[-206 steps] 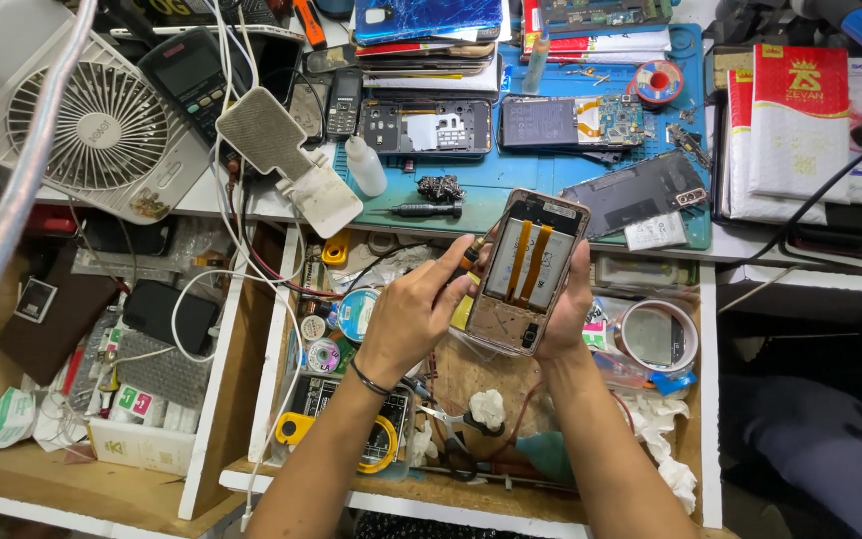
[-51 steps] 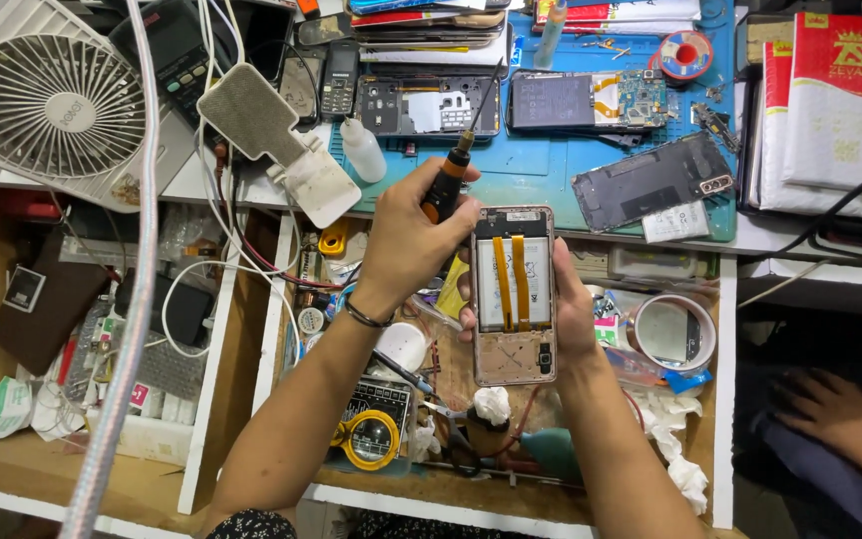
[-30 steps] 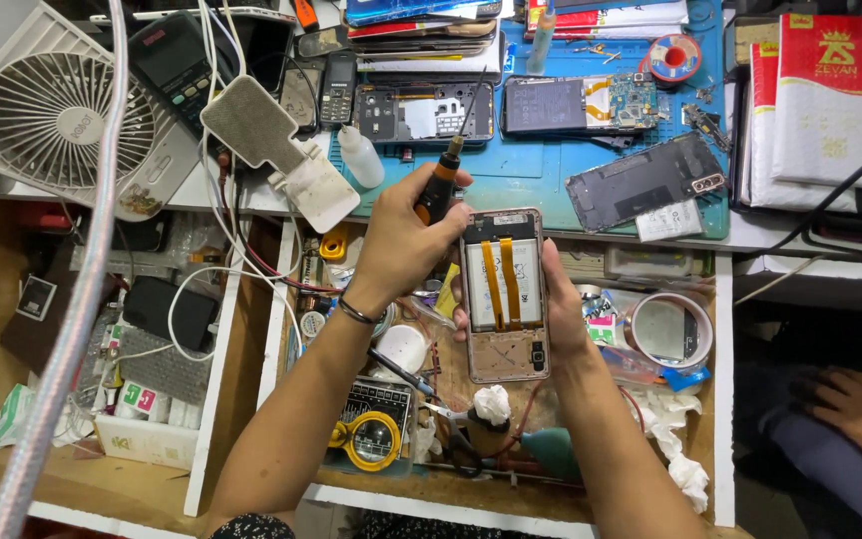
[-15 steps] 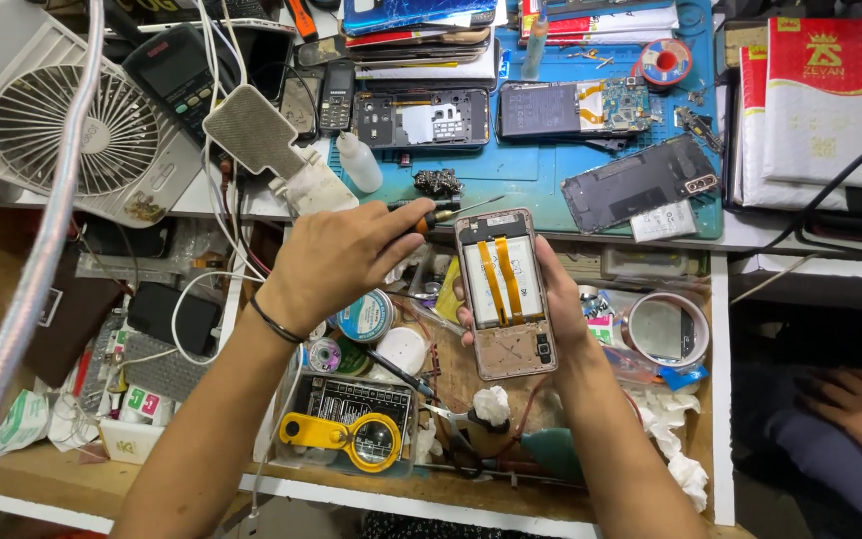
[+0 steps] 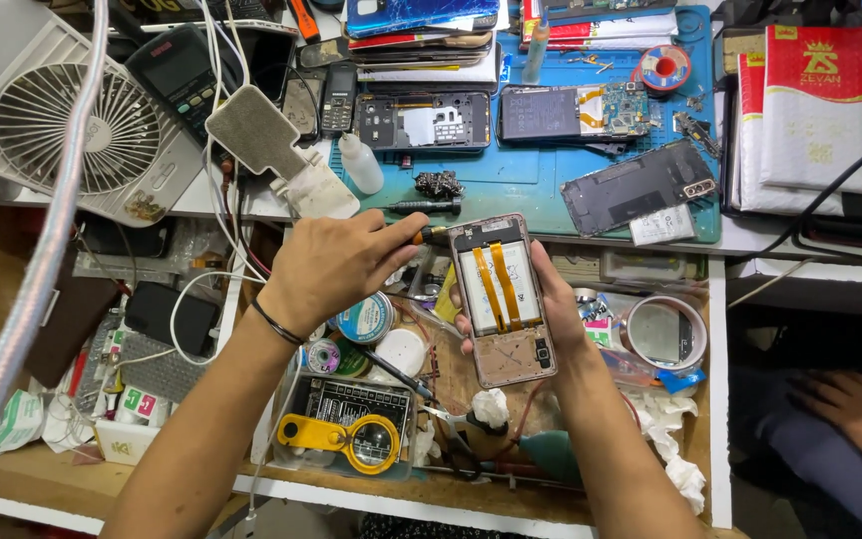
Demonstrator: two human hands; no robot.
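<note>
Light: I see bright, even light from overhead.
Shadows: soft and short under my hands and in the open drawer.
Glare: mild sheen on the blue mat point(image 5: 511, 180).
Focus: centre sharp; the hose point(image 5: 27, 289) at left is blurred.
Distortion: edges bow slightly.

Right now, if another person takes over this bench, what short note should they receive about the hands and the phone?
Left hand: grips a small screwdriver, tip pointing at the top edge of the opened phone.
Right hand: holds the phone from beneath, open back facing up, over the cluttered drawer.
Done: back cover is off; battery and two orange flex cables are exposed.
Left: the inner parts remain in place; whether any screws are out is too small to tell.
Another black screwdriver lies on the blue mat.
</note>
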